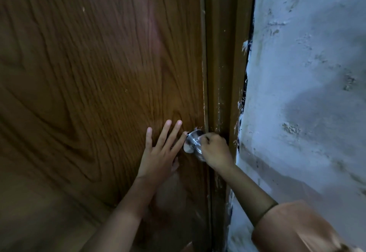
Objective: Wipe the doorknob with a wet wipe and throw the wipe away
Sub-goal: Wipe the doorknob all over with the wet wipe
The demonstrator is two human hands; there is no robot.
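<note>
Against the door (89, 73), left hand (158, 152) flat, fingers splayed, grasping nothing; right hand (214, 150) clenched over doorknob (193, 143), wipe (202, 138) barely visible.

I see the doorknob (193, 143), a round knob of shiny silver metal, standing out from the brown wood-grain door (89, 83) close to its right edge, just beside the frame. Its circular base plate lies flat against the door, and the polished neck and ball project toward me. Only the plate, the neck and the ball's left rim show; the rest is covered by my right hand. The wet wipe (203, 138) shows only as a small pale patch pressed against the knob's top, at its right side; I cannot make out its shape or folds.
</note>
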